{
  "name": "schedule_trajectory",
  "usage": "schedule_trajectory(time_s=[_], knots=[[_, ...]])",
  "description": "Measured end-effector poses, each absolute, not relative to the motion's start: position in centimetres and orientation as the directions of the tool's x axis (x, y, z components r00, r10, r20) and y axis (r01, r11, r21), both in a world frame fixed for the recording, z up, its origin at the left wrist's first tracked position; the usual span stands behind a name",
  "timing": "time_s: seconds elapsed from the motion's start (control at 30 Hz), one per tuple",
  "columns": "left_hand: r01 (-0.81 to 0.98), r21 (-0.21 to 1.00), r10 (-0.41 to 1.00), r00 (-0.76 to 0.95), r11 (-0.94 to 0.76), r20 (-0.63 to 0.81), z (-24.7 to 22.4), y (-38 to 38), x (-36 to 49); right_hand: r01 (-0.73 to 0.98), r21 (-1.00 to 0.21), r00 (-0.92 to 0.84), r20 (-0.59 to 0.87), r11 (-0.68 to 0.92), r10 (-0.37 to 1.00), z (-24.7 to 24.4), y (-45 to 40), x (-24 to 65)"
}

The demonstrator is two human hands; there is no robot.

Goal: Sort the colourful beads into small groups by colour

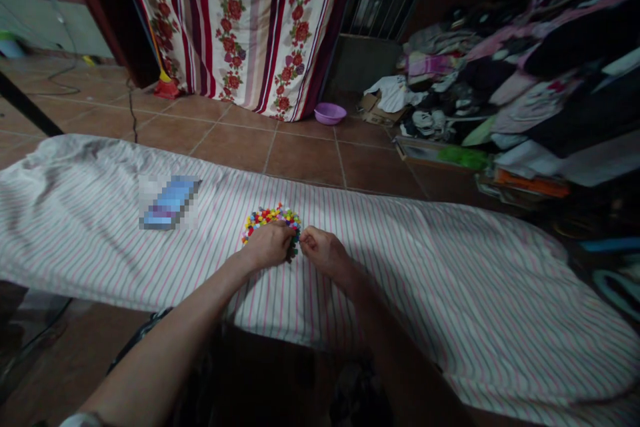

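Note:
A heap of small multicoloured pieces (267, 215), like beads or tiny blocks, lies on a striped cloth (400, 267). My left hand (270, 243) is closed over the near side of the heap, its fingertips bent together towards the right. Just right of the heap, my right hand (324, 251) is closed in a pinch, with its fingertips close to those of the left. Whatever is between the fingers of either hand is too small to make out. Part of the heap is hidden behind my left hand.
A phone-like blue object (171, 202), blurred out, lies on the cloth to the left. Beyond are a tiled floor (300, 153), a flowered curtain (250, 27), a broom (167, 85) and a purple basin (330, 113). Clothes (500, 67) are heaped at the right.

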State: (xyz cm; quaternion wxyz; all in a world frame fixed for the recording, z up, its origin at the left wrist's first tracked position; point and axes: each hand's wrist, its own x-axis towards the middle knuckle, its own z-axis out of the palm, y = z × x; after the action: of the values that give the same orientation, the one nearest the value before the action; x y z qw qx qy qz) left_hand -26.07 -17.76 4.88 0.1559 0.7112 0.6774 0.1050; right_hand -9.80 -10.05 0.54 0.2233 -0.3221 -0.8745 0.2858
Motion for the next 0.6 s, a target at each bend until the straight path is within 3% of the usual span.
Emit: schedule_trajectory(time_s=[0.43, 0.6], knots=[[0.879, 0.461, 0.992, 0.125, -0.12, 0.021, 3.7, -18.0, -27.3, 0.402, -0.7, -0.708, 0.17, 0.59, 0.686, 1.0, -9.4, -9.2], [0.89, 0.436, 0.99, 0.137, -0.133, 0.023, 3.7, -18.2, -27.2, 0.441, -0.674, -0.62, 0.248, 0.593, 0.744, 0.9, -7.8, -8.4]])
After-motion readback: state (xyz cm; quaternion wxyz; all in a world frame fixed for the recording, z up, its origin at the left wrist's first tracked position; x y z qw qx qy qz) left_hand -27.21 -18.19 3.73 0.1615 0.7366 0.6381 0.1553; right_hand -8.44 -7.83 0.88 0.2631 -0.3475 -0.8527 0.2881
